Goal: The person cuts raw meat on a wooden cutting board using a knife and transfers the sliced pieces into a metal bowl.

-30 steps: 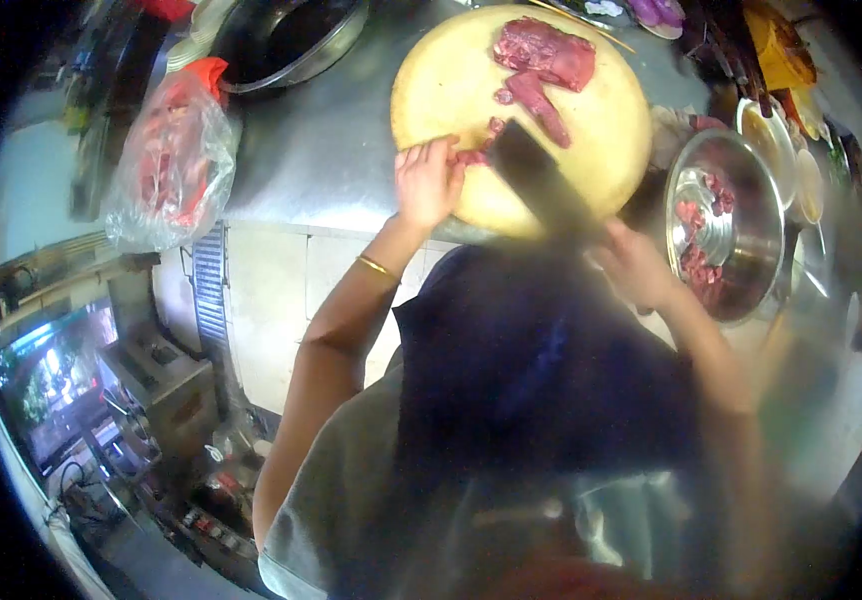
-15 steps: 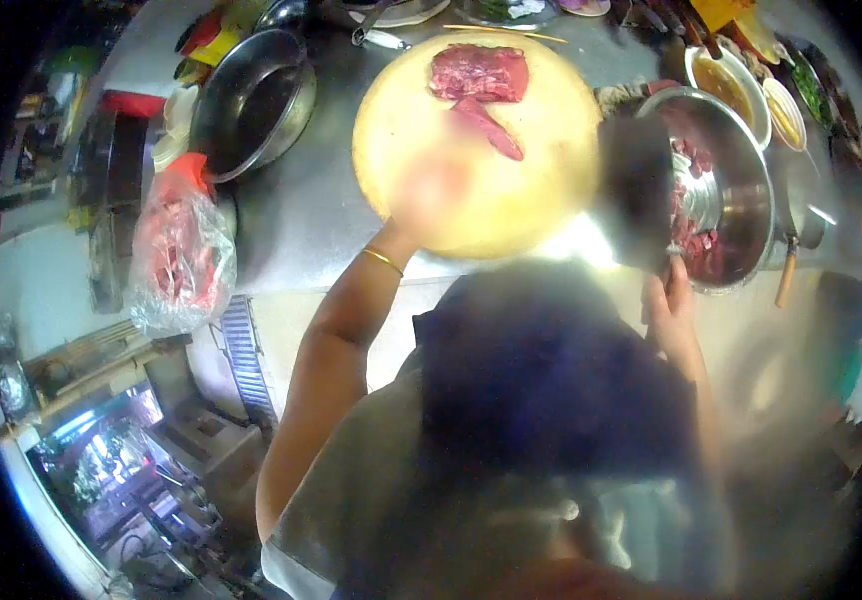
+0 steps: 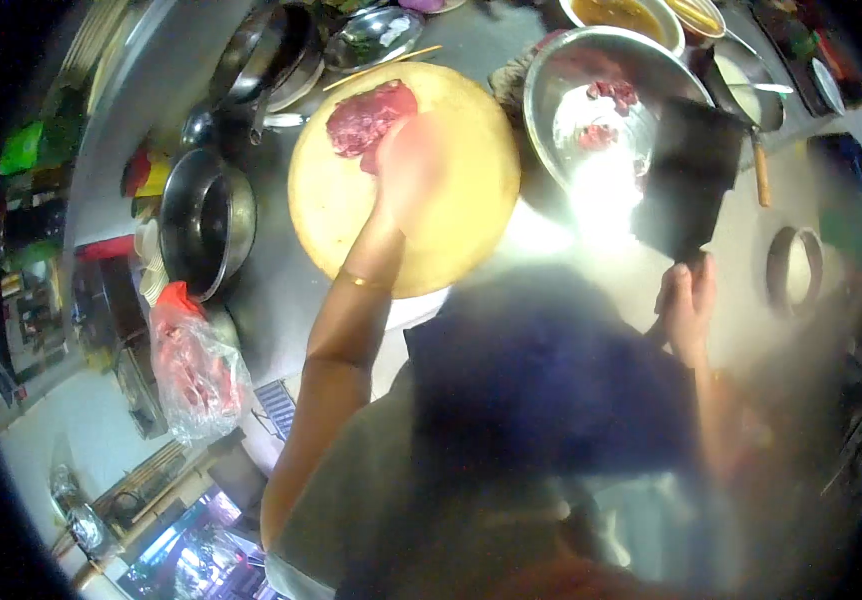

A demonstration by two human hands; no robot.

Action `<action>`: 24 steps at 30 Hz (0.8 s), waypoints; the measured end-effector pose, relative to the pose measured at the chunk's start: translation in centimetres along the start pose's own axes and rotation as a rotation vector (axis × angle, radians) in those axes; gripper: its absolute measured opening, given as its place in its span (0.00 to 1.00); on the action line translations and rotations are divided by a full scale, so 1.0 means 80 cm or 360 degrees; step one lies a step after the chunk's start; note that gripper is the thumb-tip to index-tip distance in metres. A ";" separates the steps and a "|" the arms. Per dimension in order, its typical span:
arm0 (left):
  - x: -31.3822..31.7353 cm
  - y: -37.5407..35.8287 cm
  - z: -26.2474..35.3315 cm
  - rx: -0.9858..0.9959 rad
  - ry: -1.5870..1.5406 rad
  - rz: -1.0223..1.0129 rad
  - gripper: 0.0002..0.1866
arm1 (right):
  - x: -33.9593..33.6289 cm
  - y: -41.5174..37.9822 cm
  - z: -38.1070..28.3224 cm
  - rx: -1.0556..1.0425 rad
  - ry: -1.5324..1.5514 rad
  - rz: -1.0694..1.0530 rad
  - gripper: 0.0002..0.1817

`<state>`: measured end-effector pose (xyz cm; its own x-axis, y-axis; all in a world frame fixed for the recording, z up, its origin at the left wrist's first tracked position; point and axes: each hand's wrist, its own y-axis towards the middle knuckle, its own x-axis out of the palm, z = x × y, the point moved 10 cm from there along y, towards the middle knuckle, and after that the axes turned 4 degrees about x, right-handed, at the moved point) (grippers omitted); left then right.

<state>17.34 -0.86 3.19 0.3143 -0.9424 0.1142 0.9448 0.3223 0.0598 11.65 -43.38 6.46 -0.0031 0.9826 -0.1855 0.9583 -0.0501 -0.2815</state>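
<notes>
A slab of red meat (image 3: 366, 117) lies on the upper left part of the round yellow cutting board (image 3: 461, 215). My left hand (image 3: 411, 172) is blurred by motion over the board, at the lower right edge of the meat; its fingers cannot be made out. To the right, my right hand (image 3: 688, 300) is wrapped round the handle of a cleaver (image 3: 686, 180). The broad dark blade stands up in front of the right side of a steel bowl (image 3: 551, 110), which holds pieces of cut meat (image 3: 613, 96).
A dark metal basin (image 3: 209, 225) stands left of the board, with a plastic bag of meat (image 3: 196, 375) below it. Pans (image 3: 266, 55) are at the back left. A bowl of brown liquid (image 3: 626, 14) and a wooden-handled pan (image 3: 746, 85) sit at the back right.
The view has turned, so the board appears further left. My left hand has moved up to the meat and hides the smaller piece. My right hand has moved the cleaver to the bowl's right side.
</notes>
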 end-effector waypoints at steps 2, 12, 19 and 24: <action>0.094 0.019 0.039 0.0223 0.0182 -0.0395 0.14 | -0.016 0.005 -0.005 -0.0044 0.0005 0.0123 0.07; 0.021 0.035 -0.009 0.0275 0.1762 -0.0554 0.15 | -0.044 0.003 0.015 -0.0036 0.0087 0.0256 0.08; -0.055 -0.037 -0.004 0.0806 0.2463 -0.0604 0.15 | -0.010 0.023 0.002 -0.0091 0.0033 -0.0004 0.08; -0.100 -0.043 0.001 0.0638 0.2579 -0.0218 0.13 | 0.050 0.030 -0.036 -0.0088 -0.0041 -0.0276 0.16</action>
<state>11.56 5.61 2.17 0.2439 0.0068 -0.9698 0.9698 -0.0045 0.2438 14.75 -39.02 7.73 -0.1766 0.9707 -0.1631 0.9569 0.1305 -0.2594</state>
